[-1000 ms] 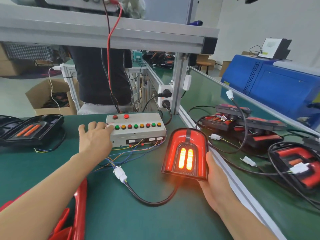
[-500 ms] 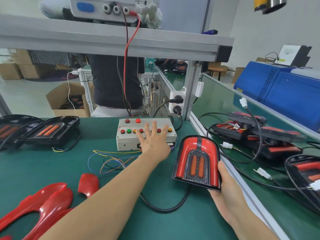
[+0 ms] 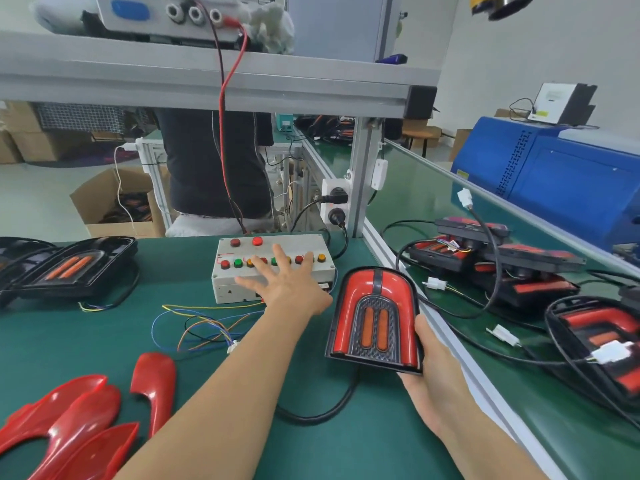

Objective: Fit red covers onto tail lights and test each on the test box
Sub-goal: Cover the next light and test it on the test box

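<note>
Fingers spread flat, the left hand (image 3: 289, 287) lies over the row of coloured buttons on the grey rectangular test box (image 3: 273, 266) at the back of the green bench mat (image 3: 86, 334). Just beside it, the right hand (image 3: 434, 372) grips the unlit red-covered, black-framed tail light (image 3: 375, 315), tilted up off the mat. Loose glossy red plastic covers (image 3: 86, 420) lie near left.

Test box (image 3: 273, 268) behind left hand (image 3: 287, 289); tail light (image 3: 375, 317) right; covers (image 3: 79, 431) front-left on table (image 3: 214, 427).
</note>
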`<state>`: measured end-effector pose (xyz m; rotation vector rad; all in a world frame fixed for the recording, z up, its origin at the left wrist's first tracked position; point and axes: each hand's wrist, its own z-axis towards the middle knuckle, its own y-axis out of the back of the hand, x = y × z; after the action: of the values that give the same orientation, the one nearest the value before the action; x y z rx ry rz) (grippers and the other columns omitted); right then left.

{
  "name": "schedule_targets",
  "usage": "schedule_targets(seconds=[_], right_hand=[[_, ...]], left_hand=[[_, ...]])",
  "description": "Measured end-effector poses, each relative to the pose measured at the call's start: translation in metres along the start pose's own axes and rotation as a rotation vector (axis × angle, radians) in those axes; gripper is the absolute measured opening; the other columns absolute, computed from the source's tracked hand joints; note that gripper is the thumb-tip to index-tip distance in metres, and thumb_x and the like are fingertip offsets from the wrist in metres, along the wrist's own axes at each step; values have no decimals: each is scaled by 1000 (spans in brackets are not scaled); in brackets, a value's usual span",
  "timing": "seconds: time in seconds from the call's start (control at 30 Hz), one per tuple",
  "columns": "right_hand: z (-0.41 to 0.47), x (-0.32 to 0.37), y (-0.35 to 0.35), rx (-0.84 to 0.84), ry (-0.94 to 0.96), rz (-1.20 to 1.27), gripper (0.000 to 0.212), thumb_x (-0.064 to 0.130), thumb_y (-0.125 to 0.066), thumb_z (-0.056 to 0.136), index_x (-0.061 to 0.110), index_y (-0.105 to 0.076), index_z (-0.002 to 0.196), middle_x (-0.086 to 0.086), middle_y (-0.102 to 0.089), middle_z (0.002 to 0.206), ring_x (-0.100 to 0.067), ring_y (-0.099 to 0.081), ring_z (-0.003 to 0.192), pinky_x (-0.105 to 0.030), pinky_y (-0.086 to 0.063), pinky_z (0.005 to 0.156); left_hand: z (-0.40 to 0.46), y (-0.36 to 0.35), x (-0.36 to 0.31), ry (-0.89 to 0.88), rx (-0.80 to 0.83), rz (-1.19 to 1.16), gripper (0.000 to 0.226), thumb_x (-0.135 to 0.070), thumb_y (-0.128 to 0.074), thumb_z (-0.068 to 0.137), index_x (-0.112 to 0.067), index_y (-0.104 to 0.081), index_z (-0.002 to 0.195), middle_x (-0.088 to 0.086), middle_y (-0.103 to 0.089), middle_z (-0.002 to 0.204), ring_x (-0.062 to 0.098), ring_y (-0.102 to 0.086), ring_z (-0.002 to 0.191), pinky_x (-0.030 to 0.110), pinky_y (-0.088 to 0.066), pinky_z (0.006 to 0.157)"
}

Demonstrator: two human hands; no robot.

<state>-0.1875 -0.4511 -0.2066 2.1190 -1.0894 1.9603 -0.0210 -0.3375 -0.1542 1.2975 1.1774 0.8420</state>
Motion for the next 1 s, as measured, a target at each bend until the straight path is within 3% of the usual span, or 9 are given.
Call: schedule_targets(seconds=[0.23,0.4,0.83,1.0], right_hand=[[0,1,0,19,-1,-21,41,40,-33,103,25,-68,118,1,-72,115,-11,-68,106,-33,-46,91],[2,0,-3,-30,38,47,46,35,-34,103,38,-78,91,2,-75,108,-9,-70,99,-37,-46,96],[-2,1,-4,-52,23,108,43,36,-38,101,31,-80,91,-2,-74,110,-13,-70,102,-42,-40,109],[-4,2,-4,-43,35,79,42,37,-39,101,31,-79,91,-1,-75,108,-12,-70,100,-38,-44,103]], left_hand=[[1,3,2,-10,43,-42,91,-54,-65,72,-48,-9,145,7,20,157,52,14,139,79,-2,97],[3,0,4,-21,42,-67,86,-39,-64,78,-49,-10,144,5,23,156,50,15,139,79,-11,98],[0,2,5,-36,27,-77,85,-15,-56,81,-48,-10,145,7,21,155,49,16,139,77,-19,100],[0,0,4,-22,8,-32,86,-14,-54,81,-49,-8,146,5,20,156,48,15,139,76,-15,102]])
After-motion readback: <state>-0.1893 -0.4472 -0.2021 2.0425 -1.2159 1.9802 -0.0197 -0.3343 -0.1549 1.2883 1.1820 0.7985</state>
